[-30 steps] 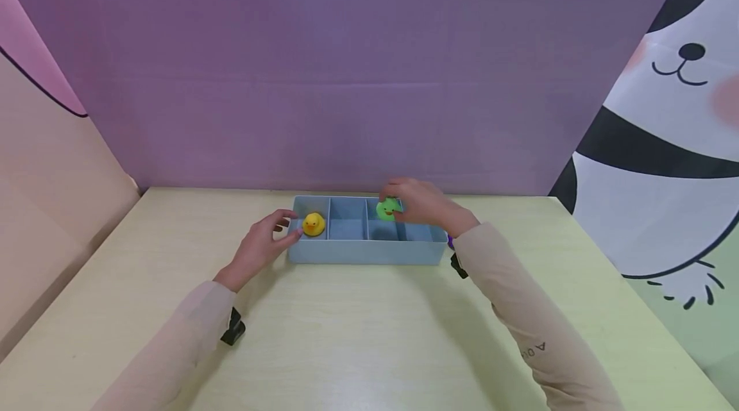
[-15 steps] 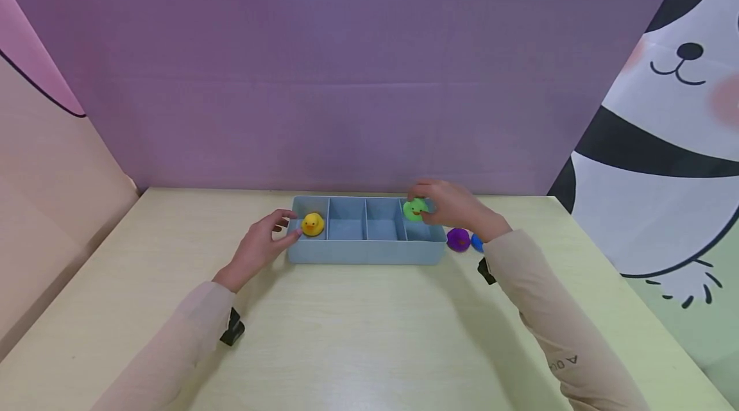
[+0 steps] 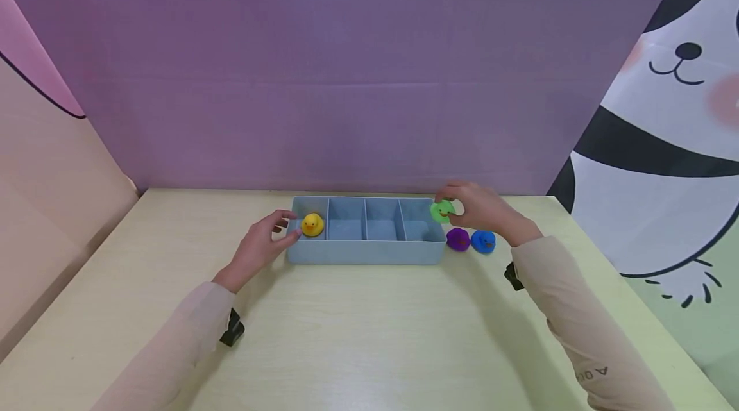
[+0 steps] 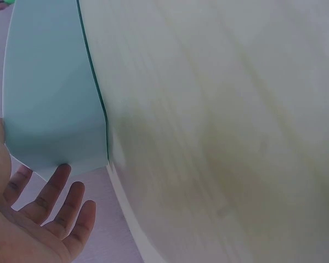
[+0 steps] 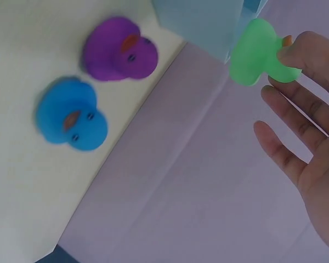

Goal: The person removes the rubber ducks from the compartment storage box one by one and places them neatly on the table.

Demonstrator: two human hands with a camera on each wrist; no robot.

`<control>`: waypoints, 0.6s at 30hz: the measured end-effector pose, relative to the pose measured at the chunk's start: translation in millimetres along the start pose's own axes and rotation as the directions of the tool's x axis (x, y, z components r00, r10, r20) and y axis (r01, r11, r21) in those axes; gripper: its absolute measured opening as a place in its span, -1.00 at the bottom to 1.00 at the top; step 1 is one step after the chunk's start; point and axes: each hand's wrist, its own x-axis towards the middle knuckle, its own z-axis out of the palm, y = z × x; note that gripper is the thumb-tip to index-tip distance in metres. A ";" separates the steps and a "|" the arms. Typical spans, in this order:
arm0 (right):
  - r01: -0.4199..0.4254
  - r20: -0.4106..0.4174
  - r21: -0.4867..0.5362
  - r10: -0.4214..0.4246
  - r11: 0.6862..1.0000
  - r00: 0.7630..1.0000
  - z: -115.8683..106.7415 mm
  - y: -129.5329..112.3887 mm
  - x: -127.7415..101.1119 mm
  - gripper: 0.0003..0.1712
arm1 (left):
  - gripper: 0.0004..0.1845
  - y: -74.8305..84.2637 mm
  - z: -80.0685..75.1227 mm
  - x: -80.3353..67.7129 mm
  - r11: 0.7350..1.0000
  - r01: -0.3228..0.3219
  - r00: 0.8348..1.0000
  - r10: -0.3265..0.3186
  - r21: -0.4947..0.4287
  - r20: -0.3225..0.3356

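A light blue divided box (image 3: 366,252) stands on the table, its far left compartment holding a yellow rubber duck (image 3: 312,224). My left hand (image 3: 261,246) holds the box by its left end. In the left wrist view the thumb lies at the rim and fingertips (image 4: 61,171) touch the outer end wall. Just past the right end of the box, my right hand (image 3: 484,209) pinches a green rubber duck (image 5: 256,55) between thumb and fingers, raised above the table. Beneath it sit a purple rubber duck (image 3: 458,239) and a blue rubber duck (image 3: 483,242).
The pale wooden table (image 3: 358,340) runs back to a purple backdrop (image 3: 346,77). A panda-print panel (image 3: 670,142) stands along the right side, and a pink-beige panel (image 3: 52,186) along the left.
My right hand has carried the green duck rightward, from over the third compartment to beyond the box's right end. The purple and blue ducks have come into sight. My left hand stays put.
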 end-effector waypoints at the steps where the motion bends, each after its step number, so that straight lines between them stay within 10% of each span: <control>1: -0.006 0.002 0.001 0.006 1.000 1.000 -0.4 2.2 -1.8 -0.65 | -0.55 0.0 0.0 -0.1 1.000 0.000 1.000 0.000 0.000 0.001; 18: -0.055 -0.049 -0.054 0.052 0.997 0.997 -1.1 43.1 -39.2 -0.67 | -0.56 3.5 0.2 0.7 1.000 0.004 1.000 -0.004 -0.001 0.003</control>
